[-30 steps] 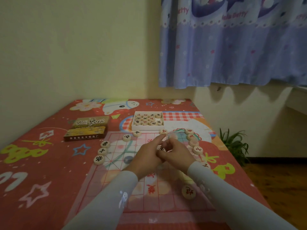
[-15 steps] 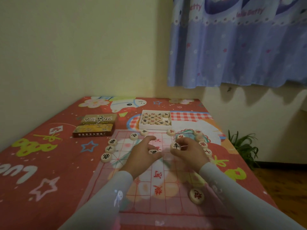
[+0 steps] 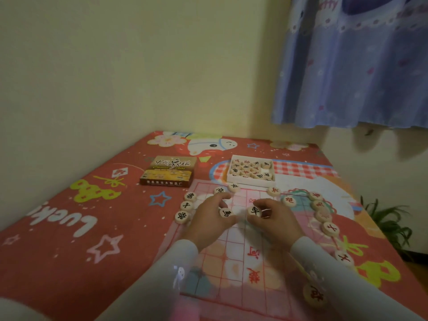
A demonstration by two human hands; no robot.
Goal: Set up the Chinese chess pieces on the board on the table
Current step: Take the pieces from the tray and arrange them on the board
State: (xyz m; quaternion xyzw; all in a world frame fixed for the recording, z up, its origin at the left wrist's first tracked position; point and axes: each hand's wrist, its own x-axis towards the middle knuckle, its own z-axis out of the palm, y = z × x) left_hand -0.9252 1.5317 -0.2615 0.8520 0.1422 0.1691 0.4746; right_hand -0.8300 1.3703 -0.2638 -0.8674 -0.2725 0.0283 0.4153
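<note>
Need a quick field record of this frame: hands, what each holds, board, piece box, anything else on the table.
left hand: pinches a black-marked piece above the board
right hand: pinches another black-marked piece
board: pink grid sheet on the red tablecloth, pieces along its left, far and right edges
piece box: white tray past the far edge of the board, still holds pieces
lid: brown and yellow box, left of the tray
plant: on the floor, right of the table
</note>
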